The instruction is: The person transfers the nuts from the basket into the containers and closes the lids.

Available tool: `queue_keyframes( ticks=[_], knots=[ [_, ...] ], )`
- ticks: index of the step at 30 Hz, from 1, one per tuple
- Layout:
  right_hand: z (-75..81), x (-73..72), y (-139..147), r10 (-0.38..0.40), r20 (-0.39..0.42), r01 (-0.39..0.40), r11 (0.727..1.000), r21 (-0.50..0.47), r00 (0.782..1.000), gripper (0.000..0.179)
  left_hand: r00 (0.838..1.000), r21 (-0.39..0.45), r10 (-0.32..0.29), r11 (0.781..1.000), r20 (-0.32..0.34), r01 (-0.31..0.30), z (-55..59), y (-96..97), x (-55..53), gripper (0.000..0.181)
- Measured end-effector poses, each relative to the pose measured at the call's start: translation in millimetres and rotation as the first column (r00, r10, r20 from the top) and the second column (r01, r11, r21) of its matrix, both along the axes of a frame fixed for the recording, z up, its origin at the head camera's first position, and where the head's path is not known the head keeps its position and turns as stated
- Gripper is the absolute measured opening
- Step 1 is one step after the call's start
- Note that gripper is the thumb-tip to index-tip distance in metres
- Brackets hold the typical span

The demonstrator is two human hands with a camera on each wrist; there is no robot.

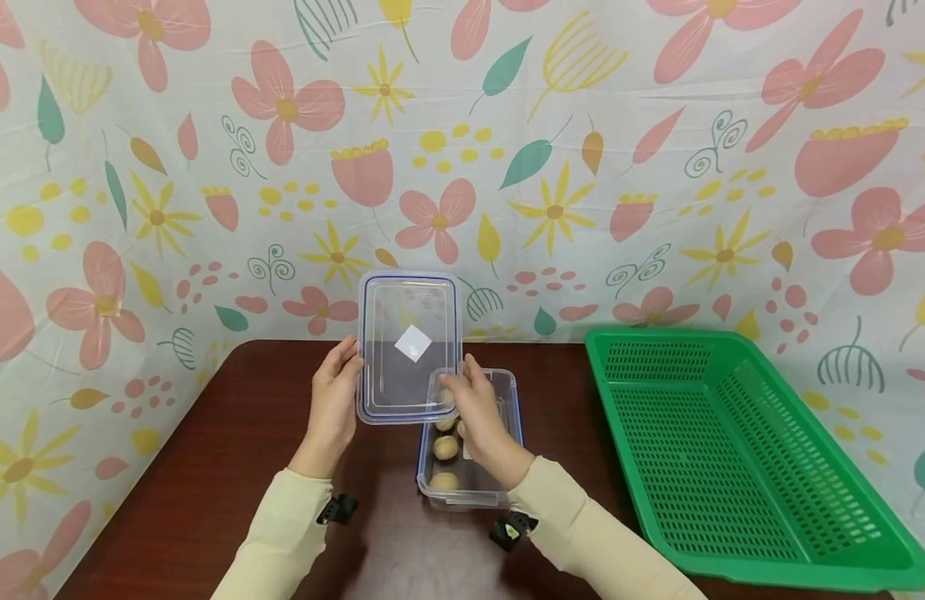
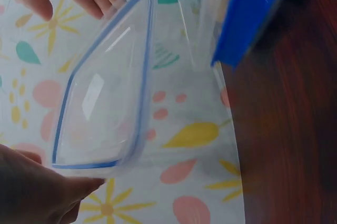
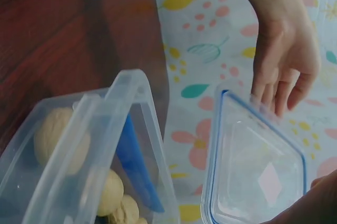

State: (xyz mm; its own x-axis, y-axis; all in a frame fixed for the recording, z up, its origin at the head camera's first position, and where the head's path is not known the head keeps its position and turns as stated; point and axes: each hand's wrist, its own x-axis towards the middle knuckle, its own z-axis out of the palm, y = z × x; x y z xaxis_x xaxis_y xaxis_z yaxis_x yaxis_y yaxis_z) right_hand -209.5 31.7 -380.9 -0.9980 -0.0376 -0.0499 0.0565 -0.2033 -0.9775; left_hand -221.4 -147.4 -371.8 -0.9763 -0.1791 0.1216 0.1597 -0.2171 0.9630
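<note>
Above the table, a clear plastic lid with a blue seal and a white diamond-shaped sticker is held up between both hands. My left hand grips its left edge, thumb on the near face. At the lower right edge, my right hand pinches it with the thumb in front. Behind and below stands a clear container with blue clips along its sides, uncovered. Inside lie several walnuts; the right wrist view shows a walnut close up. The lid and right hand hide part of the container.
A large green plastic basket with perforated walls stands on the right of the dark brown table. A flower-printed cloth hangs behind and beside the table. Each wrist wears a black strap.
</note>
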Motion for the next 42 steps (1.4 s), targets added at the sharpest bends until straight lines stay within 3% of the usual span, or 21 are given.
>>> queue_keyframes(
  ticks=[3, 7, 13, 17, 25, 33, 38, 42],
  knots=[
    [0.6, -1.5, 7.8, -0.004, 0.006, 0.004, 1.0, -0.017, 1.0, 0.068, 0.999, 0.067, 0.012, 0.998, -0.048, -0.008, 0.9, 10.9, -2.8, 0.043],
    [0.6, -3.9, 16.3, -0.024, -0.019, 0.023, 0.999, -0.033, 1.0, 0.065, 0.995, 0.088, 0.006, 0.996, -0.095, 0.002, 0.6, 22.3, -4.0, 0.04],
    [1.0, -6.1, 27.1, -0.048, -0.053, 0.044, 0.996, -0.073, 0.997, 0.058, 0.991, 0.003, 0.031, 1.0, -0.129, -0.031, -3.5, 32.0, -2.7, 0.038],
    [1.2, -6.3, 32.8, -0.062, -0.075, 0.055, 0.994, -0.091, 0.995, 0.057, 0.99, -0.052, 0.015, 0.998, -0.14, -0.022, -7.3, 35.6, -2.6, 0.037],
    [-2.4, -9.7, 45.2, -0.086, -0.132, 0.066, 0.986, -0.153, 0.987, 0.061, 0.994, -0.056, -0.037, 0.998, -0.101, 0.031, -9.2, 35.7, -1.2, 0.037],
    [-2.7, -8.7, 54.2, -0.097, -0.125, 0.076, 0.984, -0.164, 0.987, 0.069, 0.998, -0.035, -0.048, 0.998, -0.037, 0.047, -14.7, 35.3, -0.9, 0.035],
    [-7.6, -5.3, 61.4, -0.037, -0.113, 0.022, 0.991, -0.133, 0.993, 0.069, 0.999, -0.005, -0.043, 0.999, -0.022, 0.043, -21.1, 37.4, -2.2, 0.034],
    [-8.4, -1.0, 66.7, 0.019, -0.126, -0.04, 0.986, -0.164, 0.992, 0.081, 0.998, 0.044, -0.05, 0.998, -0.049, 0.052, -24.0, 38.8, -1.9, 0.033]
  ],
)
